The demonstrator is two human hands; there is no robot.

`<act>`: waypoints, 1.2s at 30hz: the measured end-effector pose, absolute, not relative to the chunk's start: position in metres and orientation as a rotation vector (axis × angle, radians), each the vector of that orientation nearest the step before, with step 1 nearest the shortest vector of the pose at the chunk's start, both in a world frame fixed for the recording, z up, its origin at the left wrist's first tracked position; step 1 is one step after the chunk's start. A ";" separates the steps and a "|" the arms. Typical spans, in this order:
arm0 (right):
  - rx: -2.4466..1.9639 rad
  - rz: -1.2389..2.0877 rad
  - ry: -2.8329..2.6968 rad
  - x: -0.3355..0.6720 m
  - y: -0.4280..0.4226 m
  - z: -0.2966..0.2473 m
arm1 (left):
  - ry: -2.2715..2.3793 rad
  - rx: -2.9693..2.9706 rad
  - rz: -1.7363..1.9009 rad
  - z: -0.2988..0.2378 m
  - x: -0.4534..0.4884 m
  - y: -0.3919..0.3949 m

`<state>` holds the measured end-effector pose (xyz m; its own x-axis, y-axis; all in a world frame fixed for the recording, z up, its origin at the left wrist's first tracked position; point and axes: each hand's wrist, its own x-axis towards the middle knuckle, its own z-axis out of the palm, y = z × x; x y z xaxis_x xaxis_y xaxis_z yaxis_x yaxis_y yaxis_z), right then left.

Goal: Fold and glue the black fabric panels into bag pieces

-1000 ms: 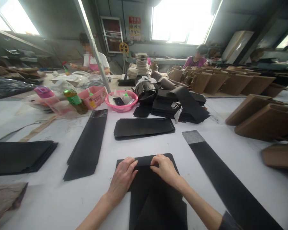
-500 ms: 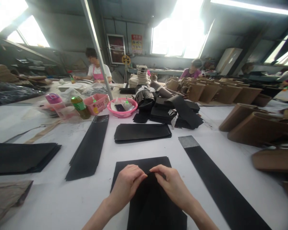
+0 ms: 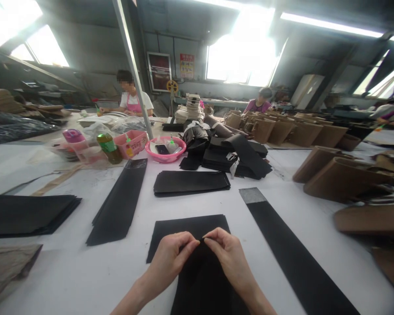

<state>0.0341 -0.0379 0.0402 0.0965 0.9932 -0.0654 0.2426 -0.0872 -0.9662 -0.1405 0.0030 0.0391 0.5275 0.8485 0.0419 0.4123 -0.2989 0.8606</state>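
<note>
On black sheet [image 3: 202,280]: left hand [image 3: 170,256], right hand [image 3: 229,251] pinching, now closer together.

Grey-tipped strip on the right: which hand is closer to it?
Right. The right hand lies left of the strip, apart from it; the left hand lies farther left.

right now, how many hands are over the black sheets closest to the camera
2: left hand and right hand, side by side over the black sheets, fingertips almost meeting.
</note>
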 end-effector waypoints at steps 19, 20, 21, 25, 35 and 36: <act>-1.466 1.045 -1.007 0.032 -0.055 0.036 | 0.996 1.853 0.664 0.048 -0.129 -0.009; -1.467 1.038 -1.015 0.031 -0.056 0.036 | 0.993 1.850 0.665 0.048 -0.129 -0.008; -1.468 1.034 -1.029 0.031 -0.056 0.037 | 0.990 1.844 0.667 0.048 -0.129 -0.008; -1.507 0.989 -1.087 0.033 -0.059 0.041 | 0.967 1.798 0.674 0.049 -0.131 -0.007; -1.451 1.044 -0.920 0.037 -0.065 0.036 | 0.988 1.854 0.680 0.048 -0.129 -0.014; -1.432 1.049 -0.904 0.039 -0.066 0.036 | 0.992 1.917 0.703 0.048 -0.128 -0.013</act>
<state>0.0386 -0.0658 0.0363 0.3189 0.9402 -0.1195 -0.0207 -0.1191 -0.9927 -0.1278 -0.0135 0.0476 0.5287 0.8435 0.0950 0.3694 -0.3294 0.8690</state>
